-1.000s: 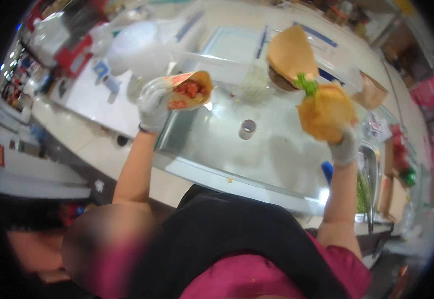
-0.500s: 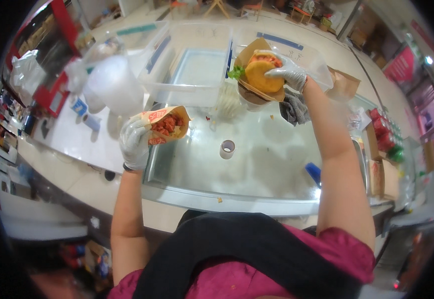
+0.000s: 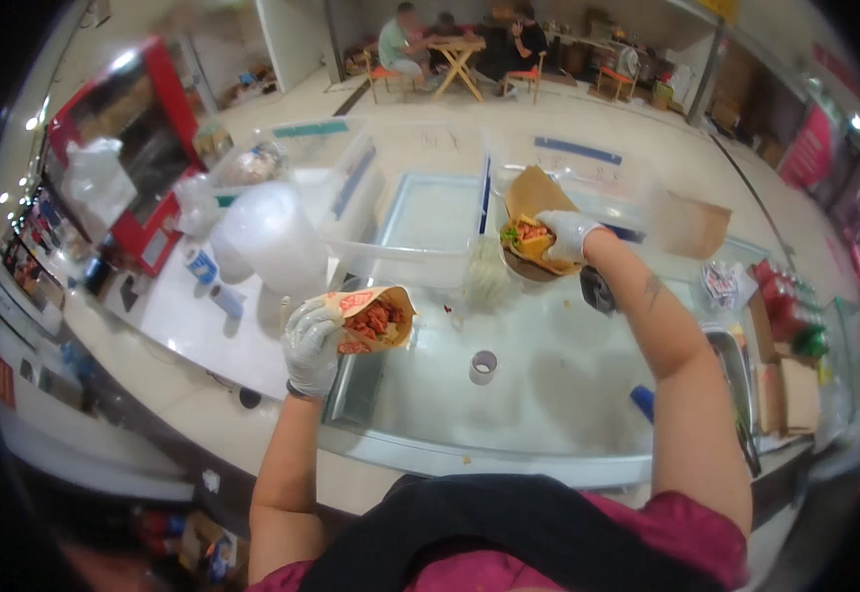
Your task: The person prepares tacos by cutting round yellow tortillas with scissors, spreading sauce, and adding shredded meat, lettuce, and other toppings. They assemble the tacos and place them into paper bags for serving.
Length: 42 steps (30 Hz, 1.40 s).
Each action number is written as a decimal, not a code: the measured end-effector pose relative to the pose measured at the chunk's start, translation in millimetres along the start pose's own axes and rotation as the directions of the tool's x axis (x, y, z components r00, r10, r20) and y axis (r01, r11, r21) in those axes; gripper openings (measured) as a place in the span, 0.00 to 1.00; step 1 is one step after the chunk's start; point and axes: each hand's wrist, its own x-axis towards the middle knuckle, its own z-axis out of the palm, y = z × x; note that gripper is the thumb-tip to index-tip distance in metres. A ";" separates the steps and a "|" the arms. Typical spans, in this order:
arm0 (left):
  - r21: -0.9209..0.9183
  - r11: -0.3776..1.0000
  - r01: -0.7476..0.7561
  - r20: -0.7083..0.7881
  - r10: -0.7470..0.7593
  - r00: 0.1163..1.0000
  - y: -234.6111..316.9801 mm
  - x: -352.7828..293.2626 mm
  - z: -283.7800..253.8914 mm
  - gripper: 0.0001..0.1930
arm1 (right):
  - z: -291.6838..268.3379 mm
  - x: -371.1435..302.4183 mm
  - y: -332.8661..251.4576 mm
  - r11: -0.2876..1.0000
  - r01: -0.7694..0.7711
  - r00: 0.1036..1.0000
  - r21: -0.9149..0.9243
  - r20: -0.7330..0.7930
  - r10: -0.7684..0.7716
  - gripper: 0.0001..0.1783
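Note:
My left hand point(image 3: 313, 350), in a clear glove, is closed on a printed paper food pouch point(image 3: 402, 308). Its wide mouth faces right and shows reddish chopped filling point(image 3: 374, 322). Further off and to the right, my gloved right hand point(image 3: 570, 237) grips a filled bun point(image 3: 538, 242), with red filling and green leaf at its left side. The bun sits low against a brown paper bag point(image 3: 536, 194), whose back flap rises behind it. My right fingertips are partly hidden by the bun.
A glass counter point(image 3: 548, 395) lies below my hands, bearing a paper roll point(image 3: 483, 367). Clear plastic bins point(image 3: 400, 266) stand behind. On the left are a stack of whitish round plastic point(image 3: 270, 237) and a red-framed case point(image 3: 158, 237). Drink cans point(image 3: 783, 301) line the right. People sit beyond.
My right hand has lowered the bun into the brown bag's opening and tilted it, so its filling now faces me. The left hand keeps the pouch. The whole view has tipped upward.

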 end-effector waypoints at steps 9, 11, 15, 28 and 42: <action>0.028 1.000 -0.009 0.108 0.006 0.994 9.9 2.2 -4.5 0.11 | -7.7 -59.0 -12.3 0.792 0.100 0.941 0.602 -0.316 0.121 0.53; 0.043 0.999 -0.029 0.098 0.025 0.995 9.1 -0.4 -5.0 0.11 | 1.1 -72.2 -8.4 0.697 0.253 0.884 0.671 -0.454 0.116 0.50; -0.095 0.996 0.005 0.074 0.003 0.997 21.0 6.0 -9.5 0.14 | 13.3 -106.7 -18.0 0.553 0.415 0.812 0.722 -0.568 0.132 0.42; 0.123 0.719 0.684 -0.089 -0.678 0.729 114.9 -131.2 -96.2 0.17 | 46.2 -133.0 -52.3 0.211 0.524 0.826 0.825 -0.552 0.110 0.31; 0.166 0.564 0.809 -0.330 -0.741 0.585 222.6 -315.8 -254.1 0.17 | 119.0 -221.9 -215.9 0.622 0.705 0.611 0.341 -0.738 -0.287 0.28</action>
